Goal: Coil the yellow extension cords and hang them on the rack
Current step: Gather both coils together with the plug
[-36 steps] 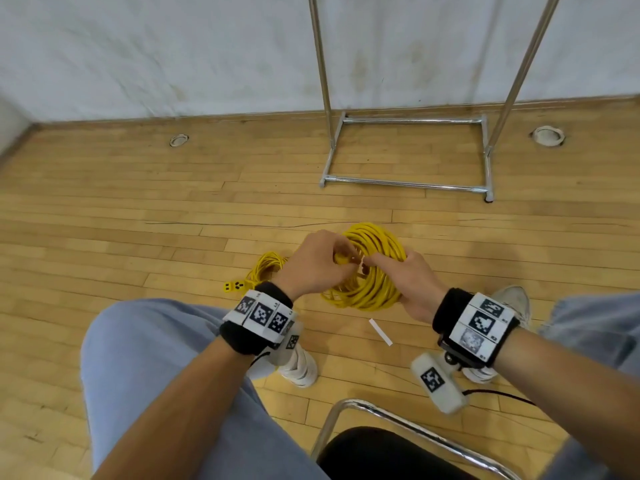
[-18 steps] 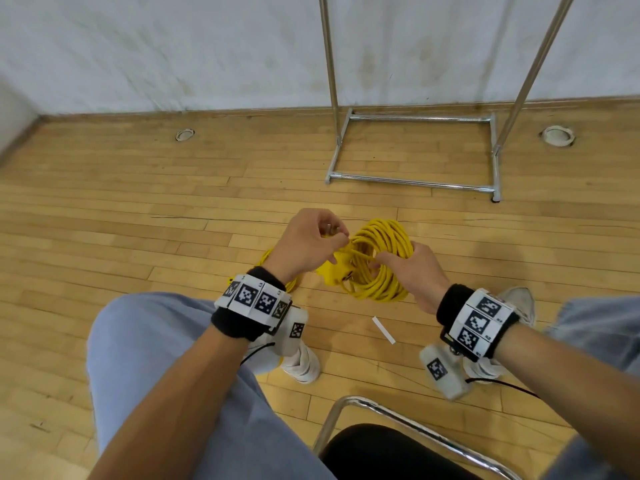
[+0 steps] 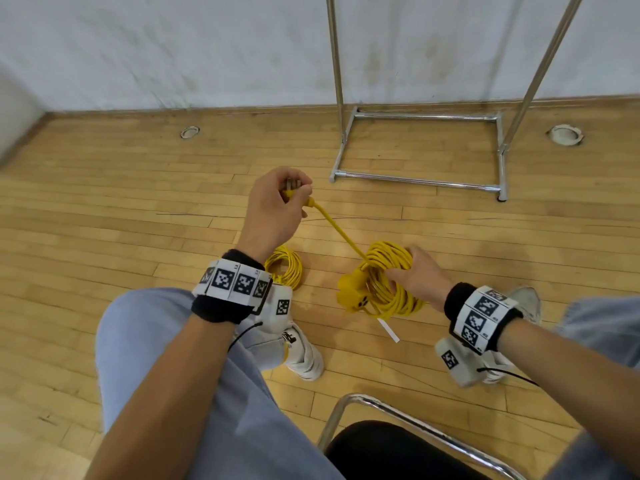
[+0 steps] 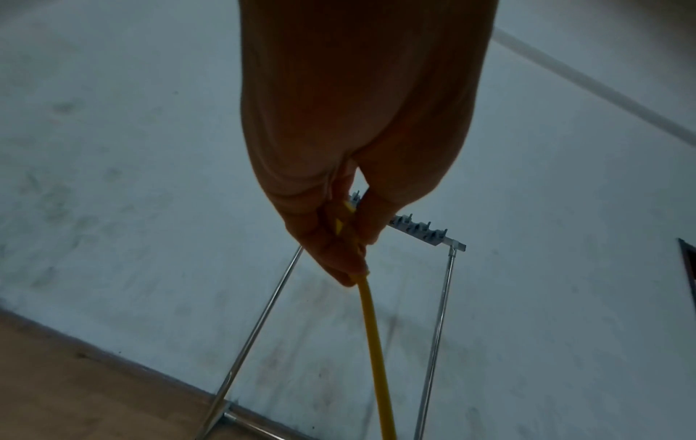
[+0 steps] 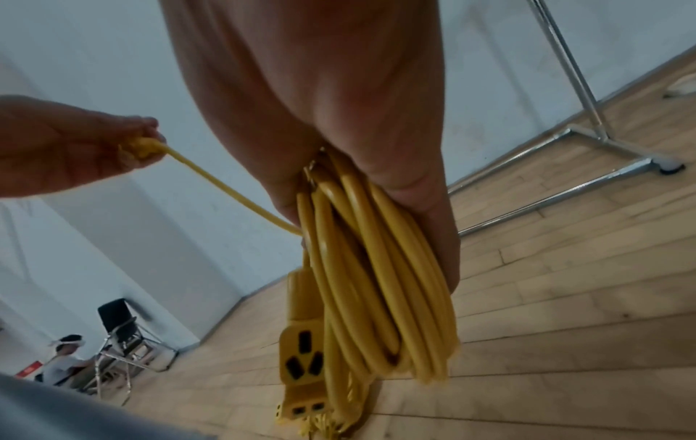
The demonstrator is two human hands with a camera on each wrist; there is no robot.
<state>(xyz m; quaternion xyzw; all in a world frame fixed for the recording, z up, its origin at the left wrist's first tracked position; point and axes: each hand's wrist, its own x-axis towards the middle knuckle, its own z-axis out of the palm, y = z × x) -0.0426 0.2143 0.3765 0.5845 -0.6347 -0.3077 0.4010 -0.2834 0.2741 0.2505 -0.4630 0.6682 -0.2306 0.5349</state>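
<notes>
My right hand (image 3: 412,275) grips a coiled yellow extension cord (image 3: 389,278) above the floor; its socket block (image 3: 353,294) hangs at the coil's left. In the right wrist view the same coil (image 5: 380,282) hangs from my curled fingers with the socket block (image 5: 301,351) lowest. My left hand (image 3: 277,206) is raised to the upper left and pinches the cord's plug end (image 3: 294,194), so a taut strand (image 3: 341,233) runs down to the coil. In the left wrist view the strand (image 4: 376,351) leaves my fingers. A second yellow coil (image 3: 285,268) lies on the floor behind my left wrist.
A chrome rack (image 3: 415,178) stands at the wall ahead; its hook bar (image 4: 425,233) shows in the left wrist view. A chair frame (image 3: 349,403) sits under me, and a white strip (image 3: 388,329) lies on the wood floor. Another person (image 5: 64,357) sits beside a chair far left.
My left hand has drawn the plug end out of the coil, up and to the left, stretching a strand taut. The right hand keeps hold of the coil, now lower and to the right.
</notes>
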